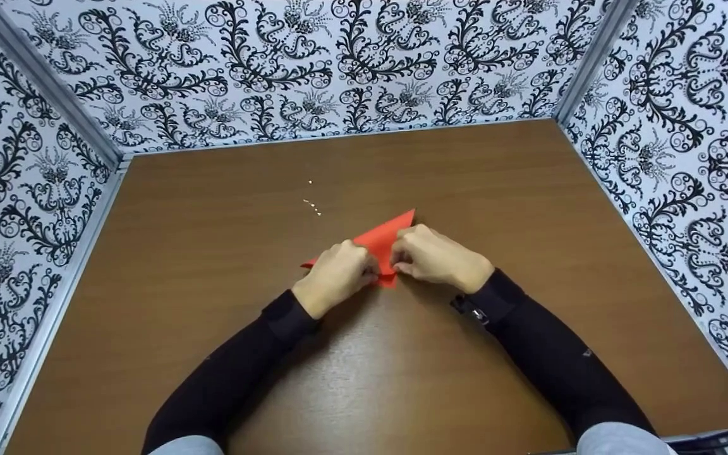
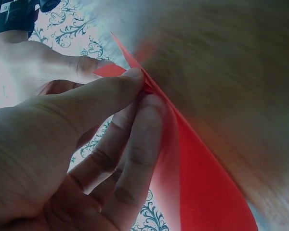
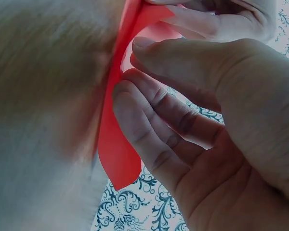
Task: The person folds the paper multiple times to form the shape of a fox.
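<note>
A person's two hands meet over a folded red paper [image 1: 384, 243] lying on a brown table [image 1: 212, 284]. The left hand [image 1: 337, 275] and the right hand [image 1: 430, 256] sit close together, knuckles up, each pinching the paper's near edge between thumb and fingertips. The paper lies directly under and between both hands, with one pointed corner sticking out beyond the right hand, away from the person. The grip looks suited to pressing or adjusting a fold, since both hands pinch at nearly the same spot.

The head view shows only the backs of the hands, so the pinch itself is hidden there. The left wrist view reveals it from below: the thumb [image 2: 106, 96] presses the red sheet against the fingers. The right wrist view shows the same on its side, with the fingers [image 3: 149, 120] behind the paper and the thumb in front. A few pale specks [image 1: 313, 205] lie beyond the left hand. Patterned walls [image 1: 339, 63] enclose the table.
</note>
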A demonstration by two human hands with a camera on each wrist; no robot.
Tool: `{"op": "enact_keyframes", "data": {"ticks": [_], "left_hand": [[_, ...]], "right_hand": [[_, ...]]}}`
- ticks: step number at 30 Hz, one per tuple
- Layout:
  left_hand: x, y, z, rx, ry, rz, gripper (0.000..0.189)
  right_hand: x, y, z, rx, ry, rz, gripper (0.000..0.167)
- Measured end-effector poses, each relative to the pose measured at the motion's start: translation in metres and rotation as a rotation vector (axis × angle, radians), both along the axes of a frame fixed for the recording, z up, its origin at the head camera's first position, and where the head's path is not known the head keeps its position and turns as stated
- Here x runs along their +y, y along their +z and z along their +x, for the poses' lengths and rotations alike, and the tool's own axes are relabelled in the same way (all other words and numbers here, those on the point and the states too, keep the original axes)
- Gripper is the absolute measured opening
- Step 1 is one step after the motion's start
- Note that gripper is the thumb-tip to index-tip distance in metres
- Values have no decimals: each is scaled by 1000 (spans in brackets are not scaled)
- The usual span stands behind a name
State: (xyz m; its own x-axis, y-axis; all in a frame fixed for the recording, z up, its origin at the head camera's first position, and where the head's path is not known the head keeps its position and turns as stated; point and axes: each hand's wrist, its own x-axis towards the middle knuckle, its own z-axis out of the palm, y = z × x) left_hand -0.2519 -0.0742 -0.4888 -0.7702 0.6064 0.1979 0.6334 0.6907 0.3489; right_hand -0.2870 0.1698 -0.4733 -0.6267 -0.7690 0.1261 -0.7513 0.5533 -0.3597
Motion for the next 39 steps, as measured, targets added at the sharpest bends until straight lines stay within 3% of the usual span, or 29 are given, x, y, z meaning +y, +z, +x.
{"op": "enact_keyframes", "data": {"ticks": [9,20,32,39], "left_hand": [[-1,0,-1,13,-35,15,8],[0,-2,-3,-1,-35,20,5],[2,-3,-2,82,-66,-35,10],[2,-2,0,82,-63,-54,9]], "right_hand": [[-1,-2,-1,-10,12,-3,5],[1,-4,-4,-5,18,-11,6],[4,-4,-6,17,23,-23,5],[5,-6,-8,10,31,-13,7]]}}
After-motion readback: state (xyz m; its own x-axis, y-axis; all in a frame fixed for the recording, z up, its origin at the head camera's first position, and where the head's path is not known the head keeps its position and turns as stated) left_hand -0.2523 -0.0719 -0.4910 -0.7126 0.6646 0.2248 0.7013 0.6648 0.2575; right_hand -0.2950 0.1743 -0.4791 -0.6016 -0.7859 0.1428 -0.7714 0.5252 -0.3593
